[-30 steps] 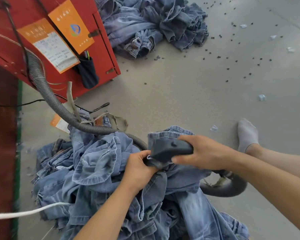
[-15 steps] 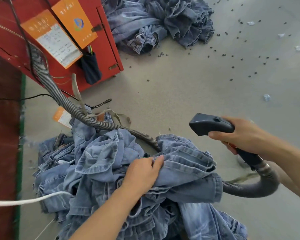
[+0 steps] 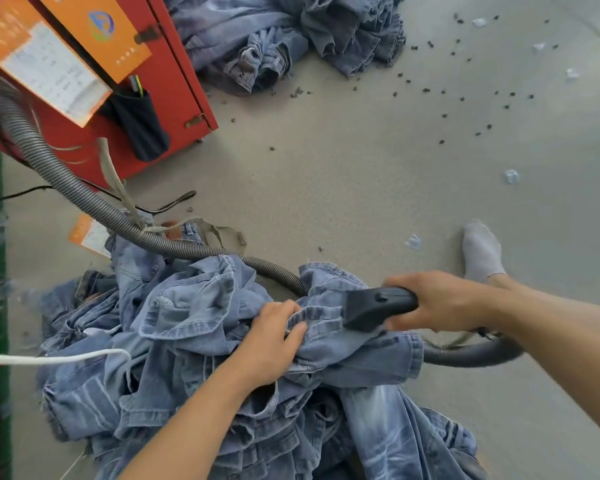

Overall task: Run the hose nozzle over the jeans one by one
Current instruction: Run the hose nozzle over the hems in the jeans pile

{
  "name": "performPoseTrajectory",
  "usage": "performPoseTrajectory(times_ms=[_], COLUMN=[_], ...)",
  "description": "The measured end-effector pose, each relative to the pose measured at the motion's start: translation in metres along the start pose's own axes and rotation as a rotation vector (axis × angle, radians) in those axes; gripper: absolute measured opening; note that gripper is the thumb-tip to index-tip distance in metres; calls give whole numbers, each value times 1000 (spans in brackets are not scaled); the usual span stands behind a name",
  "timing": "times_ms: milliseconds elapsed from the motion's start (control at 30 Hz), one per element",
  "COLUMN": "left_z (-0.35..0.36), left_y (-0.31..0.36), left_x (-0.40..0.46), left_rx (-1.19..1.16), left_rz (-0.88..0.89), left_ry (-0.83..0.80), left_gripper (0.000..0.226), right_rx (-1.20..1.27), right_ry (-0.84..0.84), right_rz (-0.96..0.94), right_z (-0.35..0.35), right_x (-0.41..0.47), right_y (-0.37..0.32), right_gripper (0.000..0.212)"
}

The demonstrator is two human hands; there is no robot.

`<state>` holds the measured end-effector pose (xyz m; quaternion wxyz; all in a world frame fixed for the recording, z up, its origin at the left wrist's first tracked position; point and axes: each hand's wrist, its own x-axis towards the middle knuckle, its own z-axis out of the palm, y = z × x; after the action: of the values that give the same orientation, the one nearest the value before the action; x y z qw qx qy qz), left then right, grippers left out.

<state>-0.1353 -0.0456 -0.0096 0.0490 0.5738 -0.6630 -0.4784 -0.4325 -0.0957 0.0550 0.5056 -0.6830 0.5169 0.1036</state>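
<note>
The dark hose nozzle [image 3: 378,308] lies almost flat, long way going side to side. Its wide mouth points left and a bit down, and it touches the top jeans [image 3: 354,341] of the near pile [image 3: 194,368]. The right hand [image 3: 433,301] is wrapped round the back of the nozzle, fingers curled over the top and thumb under it. The left hand [image 3: 269,344] grips a fold of the same jeans just left of the nozzle mouth, fingers bent into the cloth, thumb on the waistband edge. The near pile sits on the grey floor [image 3: 326,185], close to the person. The ribbed grey hose [image 3: 84,199] runs from the red cabinet [image 3: 174,74] at the top left, over the pile, and loops round behind the right wrist. A second pile of jeans [image 3: 291,36] lies by the far edge of the floor, beside the cabinet. A foot in a grey sock [image 3: 480,251] rests on the floor just past the right hand. Small dark bits [image 3: 465,98] are scattered on the floor at the top right.
</note>
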Motion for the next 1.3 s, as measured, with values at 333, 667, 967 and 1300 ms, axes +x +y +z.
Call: performPoseTrajectory(times_ms=[333, 667, 967, 1300], left_z=[-30, -29, -24, -22], left_y=[-9, 0, -2, -9], left_x=[-15, -28, -31, -39], left_rx=[-515, -612, -326, -321], left_rz=[-66, 3, 36, 90], left_ry=[77, -1, 140, 104], left_gripper=[68, 39, 60, 32], right_rx=[256, 165, 354, 231], right_ry=[409, 244, 264, 310], right_rz=[-24, -104, -45, -156], right_z=[-44, 9, -36, 8], right_x=[-27, 29, -7, 30], right_y=[26, -33, -13, -66], right_gripper=[21, 15, 10, 15])
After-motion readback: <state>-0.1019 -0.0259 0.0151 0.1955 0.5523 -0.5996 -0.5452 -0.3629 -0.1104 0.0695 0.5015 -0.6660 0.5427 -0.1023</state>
